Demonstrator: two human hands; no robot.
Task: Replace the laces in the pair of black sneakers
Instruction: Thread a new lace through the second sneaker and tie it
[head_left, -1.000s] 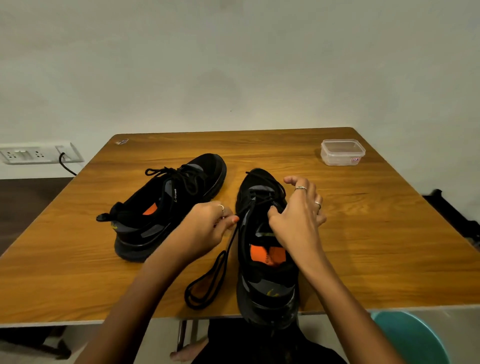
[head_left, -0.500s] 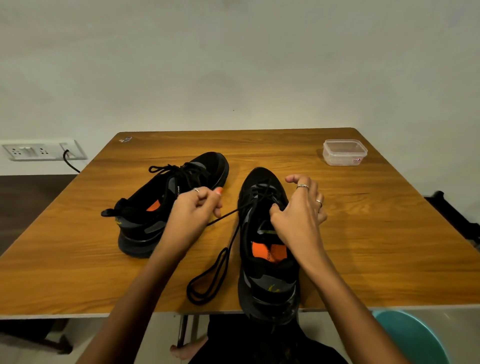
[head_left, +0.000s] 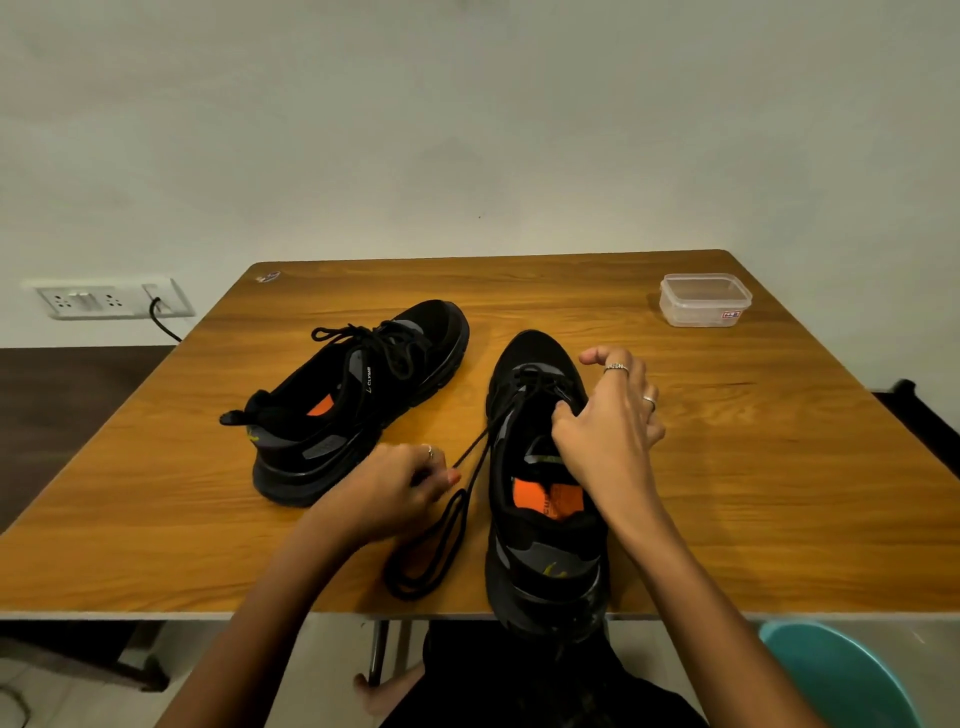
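Two black sneakers with orange insoles stand on a wooden table (head_left: 727, 467). The left sneaker (head_left: 358, 395) is laced, its toe pointing far right. The right sneaker (head_left: 540, 483) stands near the front edge, toe pointing away. A black lace (head_left: 441, 535) runs from its lower eyelets to a loose loop on the table. My left hand (head_left: 400, 488) pinches this lace just left of the shoe. My right hand (head_left: 602, 421) rests on the shoe's tongue, thumb and fingers pinching at the eyelets.
A clear lidded plastic box (head_left: 705, 300) sits at the table's far right. A wall socket with a black cable (head_left: 109, 301) is at the left. A teal stool (head_left: 841, 675) stands below the table's front right corner.
My left hand has dropped back toward me and down to the table, pulling the lace out to the left. My right hand stays on the shoe.
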